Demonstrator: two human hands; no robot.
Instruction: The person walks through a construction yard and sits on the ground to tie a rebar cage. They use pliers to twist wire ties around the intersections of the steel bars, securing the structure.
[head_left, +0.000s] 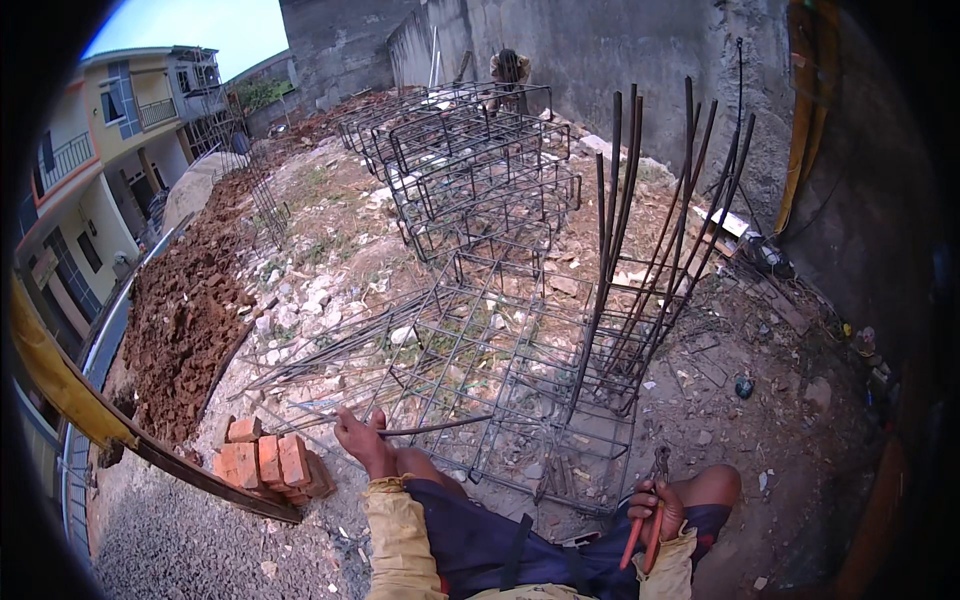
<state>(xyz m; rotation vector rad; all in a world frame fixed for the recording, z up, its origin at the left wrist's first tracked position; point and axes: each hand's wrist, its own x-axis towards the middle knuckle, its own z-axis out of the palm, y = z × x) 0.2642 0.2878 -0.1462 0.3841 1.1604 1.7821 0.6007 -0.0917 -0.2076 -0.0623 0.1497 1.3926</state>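
At the lower middle, my left hand (366,443) is closed with its thumb raised. A thin dark rod (440,425) sticks out of it to the right, over the wire-like steel mesh. Over my right knee, my right hand (657,508) grips a pair of pincers (645,535) with red handles. Their metal jaws point up and away from me. Just ahead of both hands lies a rebar cage (500,400) of square ties and long bars. At its right end, several long bars (615,200) stand upright inside square stirrups.
More rebar cages (460,150) lie farther off, where another person (510,70) bends down by the grey wall (620,70). Red bricks (270,460) are stacked left of my left hand. A yellow-brown post (70,390) slants down the left side. Loose bars (340,350) and rubble cover the ground.
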